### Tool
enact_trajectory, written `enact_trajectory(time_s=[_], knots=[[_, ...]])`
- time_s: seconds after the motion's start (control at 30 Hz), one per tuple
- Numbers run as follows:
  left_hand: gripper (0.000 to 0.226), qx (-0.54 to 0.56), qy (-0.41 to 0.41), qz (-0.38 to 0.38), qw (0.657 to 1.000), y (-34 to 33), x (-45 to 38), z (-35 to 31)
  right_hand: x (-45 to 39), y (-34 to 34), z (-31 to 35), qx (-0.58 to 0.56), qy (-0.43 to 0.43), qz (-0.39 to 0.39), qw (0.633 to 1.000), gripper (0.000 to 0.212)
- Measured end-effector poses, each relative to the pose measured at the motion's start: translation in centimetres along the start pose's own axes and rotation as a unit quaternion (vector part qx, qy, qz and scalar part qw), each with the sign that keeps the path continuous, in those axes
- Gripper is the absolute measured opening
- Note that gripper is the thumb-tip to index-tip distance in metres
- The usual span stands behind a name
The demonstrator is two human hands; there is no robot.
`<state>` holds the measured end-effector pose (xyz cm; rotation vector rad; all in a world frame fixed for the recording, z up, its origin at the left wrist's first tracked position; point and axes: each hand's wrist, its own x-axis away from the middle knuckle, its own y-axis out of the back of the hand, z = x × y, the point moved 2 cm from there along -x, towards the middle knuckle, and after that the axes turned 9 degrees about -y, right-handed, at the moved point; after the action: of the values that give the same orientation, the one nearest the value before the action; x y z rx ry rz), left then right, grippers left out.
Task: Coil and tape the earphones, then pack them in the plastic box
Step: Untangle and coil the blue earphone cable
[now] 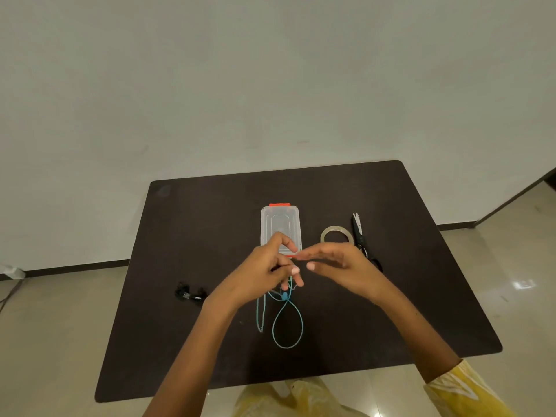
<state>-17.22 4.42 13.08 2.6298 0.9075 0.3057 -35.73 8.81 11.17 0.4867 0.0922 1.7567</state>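
A plastic box (pixel 280 227) is set at the middle of the table (pixel 192 236), with a tape roll (pixel 336 234) just to its right and scissors (pixel 359 233) beside that. Earphones (pixel 284 320) are laid nearer, before the box, and a second pair (pixel 190 292) is placed well to their left.

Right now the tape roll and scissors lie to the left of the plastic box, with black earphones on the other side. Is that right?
Not quite. The head view shows the tape roll and scissors lying to the right of the plastic box; the black earphones are on the left.
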Motion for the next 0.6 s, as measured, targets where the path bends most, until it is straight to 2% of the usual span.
enact_trajectory(time_s=[0.1,0.2,0.27,0.4,0.47,0.6], knots=[[0.025,0.018,-0.004,-0.005,1.0,0.4,0.1,-0.1,-0.5,-0.6,1.2,-0.011,0.004,0.021,1.0,0.019],[0.03,0.037,0.027,-0.061,0.997,1.2,0.7,0.3,-0.8,-0.8,1.5,-0.004,0.008,0.006,1.0,0.016],[0.029,0.034,0.047,-0.113,0.992,2.0,1.2,0.7,-0.9,-0.9,1.5,0.002,0.009,-0.02,1.0,0.014],[0.014,0.067,0.048,-0.2,0.976,3.2,1.9,0.9,-0.7,-1.2,1.4,0.018,0.032,-0.099,0.994,0.015],[0.01,0.075,0.032,-0.212,0.974,3.3,2.0,0.6,-0.6,-1.3,1.7,0.018,0.049,-0.118,0.992,0.018],[0.012,0.06,0.001,-0.214,0.975,3.3,2.0,-0.3,-0.7,-1.5,2.3,0.028,0.045,-0.089,0.995,0.023]])
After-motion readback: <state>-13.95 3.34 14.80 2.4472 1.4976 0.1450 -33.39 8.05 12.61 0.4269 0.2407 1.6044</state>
